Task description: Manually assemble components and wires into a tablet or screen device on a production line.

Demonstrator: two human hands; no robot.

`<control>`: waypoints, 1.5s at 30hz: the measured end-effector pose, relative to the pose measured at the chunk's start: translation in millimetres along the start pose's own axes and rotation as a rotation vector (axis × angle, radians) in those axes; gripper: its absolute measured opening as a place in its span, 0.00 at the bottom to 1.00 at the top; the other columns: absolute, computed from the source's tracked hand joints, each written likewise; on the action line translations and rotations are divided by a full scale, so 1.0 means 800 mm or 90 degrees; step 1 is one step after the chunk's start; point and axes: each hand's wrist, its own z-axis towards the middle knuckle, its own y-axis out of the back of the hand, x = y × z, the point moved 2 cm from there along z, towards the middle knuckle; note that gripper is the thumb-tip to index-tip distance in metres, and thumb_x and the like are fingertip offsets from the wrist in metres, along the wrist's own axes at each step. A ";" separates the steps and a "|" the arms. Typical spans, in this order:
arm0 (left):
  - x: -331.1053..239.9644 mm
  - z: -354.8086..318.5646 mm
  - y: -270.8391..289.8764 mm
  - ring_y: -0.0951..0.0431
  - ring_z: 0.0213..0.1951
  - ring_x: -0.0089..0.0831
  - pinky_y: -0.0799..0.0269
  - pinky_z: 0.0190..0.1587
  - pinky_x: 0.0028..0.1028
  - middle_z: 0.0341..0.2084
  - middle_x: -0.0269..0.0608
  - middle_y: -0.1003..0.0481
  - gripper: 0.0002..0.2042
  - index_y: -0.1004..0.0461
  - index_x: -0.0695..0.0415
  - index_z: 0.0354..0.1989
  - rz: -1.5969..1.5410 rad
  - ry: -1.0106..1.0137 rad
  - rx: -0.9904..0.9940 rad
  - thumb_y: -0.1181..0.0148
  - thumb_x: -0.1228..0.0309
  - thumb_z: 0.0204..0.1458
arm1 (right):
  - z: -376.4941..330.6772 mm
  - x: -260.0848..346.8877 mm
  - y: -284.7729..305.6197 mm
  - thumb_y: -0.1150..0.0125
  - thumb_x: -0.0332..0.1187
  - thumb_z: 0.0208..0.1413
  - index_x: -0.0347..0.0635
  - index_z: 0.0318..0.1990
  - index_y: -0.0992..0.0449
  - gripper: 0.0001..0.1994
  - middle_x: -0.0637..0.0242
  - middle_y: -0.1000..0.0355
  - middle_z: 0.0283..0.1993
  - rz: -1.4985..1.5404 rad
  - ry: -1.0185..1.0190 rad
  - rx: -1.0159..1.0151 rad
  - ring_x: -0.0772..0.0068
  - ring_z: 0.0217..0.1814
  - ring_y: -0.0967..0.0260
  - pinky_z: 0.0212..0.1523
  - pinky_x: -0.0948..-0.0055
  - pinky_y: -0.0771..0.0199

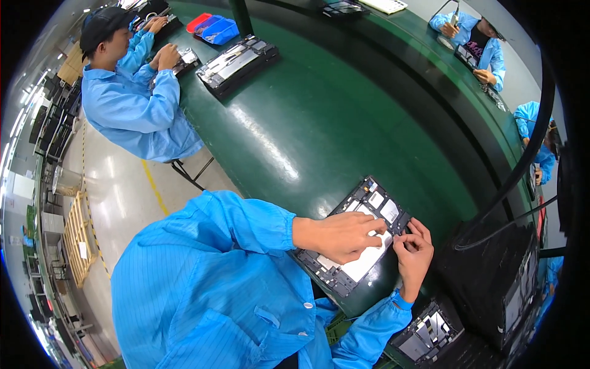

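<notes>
An opened tablet-like device (389, 211) lies at a slant on the green table in front of me, its black frame and white and silver inner parts showing. Over its middle rests my left hand (345, 237), palm down, fingers curled inward above the pale battery-like panel (364, 265). What those fingertips hold, if anything, is hidden. At the right-hand edge of the device is my right hand (414, 257), thumb and forefinger pinched together by the frame. Whatever sits in that pinch is too small to make out.
Another opened device (238, 64) lies farther up the green table (307, 111), near red and blue bins (218, 31). A co-worker (126, 92) sits at the left. Below right, another opened device (427, 332) lies beside a black box-like thing (485, 280). Cables (516, 218) hang at right.
</notes>
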 end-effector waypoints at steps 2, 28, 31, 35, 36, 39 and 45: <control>-0.003 0.002 0.002 0.23 0.49 0.45 0.24 0.48 0.42 0.58 0.50 0.26 0.21 0.20 0.60 0.51 0.033 -0.013 0.029 0.31 0.73 0.45 | -0.001 0.001 0.000 0.28 0.18 0.52 0.27 0.32 0.18 0.03 0.46 0.32 0.72 -0.002 -0.002 -0.002 0.45 0.76 0.31 0.72 0.51 0.23; -0.002 0.011 -0.015 0.20 0.50 0.49 0.20 0.48 0.42 0.65 0.59 0.29 0.27 0.23 0.60 0.53 0.115 -0.041 0.075 0.32 0.73 0.39 | -0.002 0.001 -0.002 0.28 0.20 0.56 0.29 0.35 0.18 0.03 0.51 0.33 0.72 -0.003 0.005 0.012 0.50 0.76 0.31 0.68 0.56 0.20; -0.004 0.016 -0.020 0.19 0.48 0.48 0.19 0.45 0.41 0.62 0.62 0.27 0.25 0.24 0.62 0.49 0.127 -0.051 0.096 0.32 0.74 0.38 | -0.002 0.010 -0.004 0.30 0.21 0.59 0.30 0.37 0.20 0.04 0.50 0.34 0.72 -0.008 0.015 0.014 0.52 0.74 0.29 0.67 0.57 0.20; 0.005 0.017 -0.015 0.20 0.45 0.47 0.19 0.40 0.41 0.57 0.60 0.26 0.21 0.24 0.62 0.45 0.123 -0.077 0.078 0.33 0.74 0.37 | 0.010 0.005 -0.005 0.30 0.23 0.62 0.31 0.38 0.22 0.05 0.50 0.30 0.67 -0.160 0.171 0.000 0.54 0.66 0.24 0.57 0.60 0.22; 0.005 0.016 -0.012 0.21 0.43 0.46 0.20 0.38 0.40 0.54 0.57 0.25 0.20 0.24 0.62 0.44 0.121 -0.098 0.037 0.34 0.74 0.37 | 0.014 0.004 -0.010 0.30 0.24 0.61 0.32 0.37 0.21 0.05 0.51 0.29 0.65 -0.165 0.191 -0.022 0.54 0.60 0.24 0.54 0.61 0.25; 0.003 0.016 -0.007 0.21 0.44 0.44 0.21 0.37 0.39 0.54 0.53 0.24 0.19 0.23 0.61 0.42 0.145 -0.082 0.036 0.33 0.73 0.38 | 0.029 0.001 -0.019 0.30 0.23 0.60 0.32 0.37 0.21 0.05 0.51 0.29 0.65 -0.171 0.209 -0.014 0.54 0.58 0.25 0.54 0.62 0.24; 0.005 0.018 -0.004 0.22 0.43 0.41 0.22 0.36 0.38 0.52 0.47 0.24 0.16 0.23 0.58 0.41 0.156 -0.071 0.018 0.33 0.71 0.40 | 0.045 0.007 -0.020 0.25 0.26 0.54 0.36 0.35 0.16 0.05 0.56 0.28 0.65 -0.197 0.225 0.006 0.53 0.62 0.30 0.62 0.56 0.27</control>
